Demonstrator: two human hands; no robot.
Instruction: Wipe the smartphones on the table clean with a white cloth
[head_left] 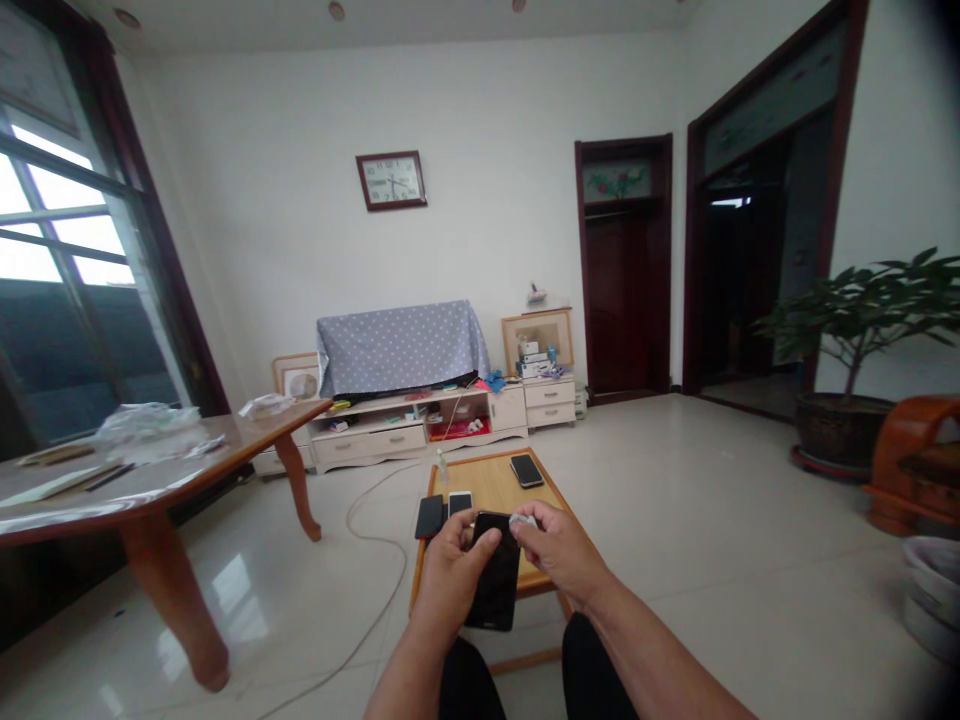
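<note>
My left hand (459,560) grips a black smartphone (495,585) by its left side, the thumb lying over the dark glass. At the phone's upper right edge, my right hand (559,545) pinches a small crumpled whitish wipe or cloth (523,521), which touches the phone or lies right beside it. Below and around them is a small wooden table (487,470). On it, a dark phone (526,470) lies at the far right. A white phone (460,503) and a black phone or case (430,517) lie at the left, near a small clear bottle (442,464).
To the left stands a large wooden table (247,440) with plastic bags (150,428) on top. A cable (401,560) runs over the floor. Against the far wall is a white cabinet (375,445) bearing a cloth-covered object (401,350). A potted plant (847,420) and wooden chair (900,450) stand right.
</note>
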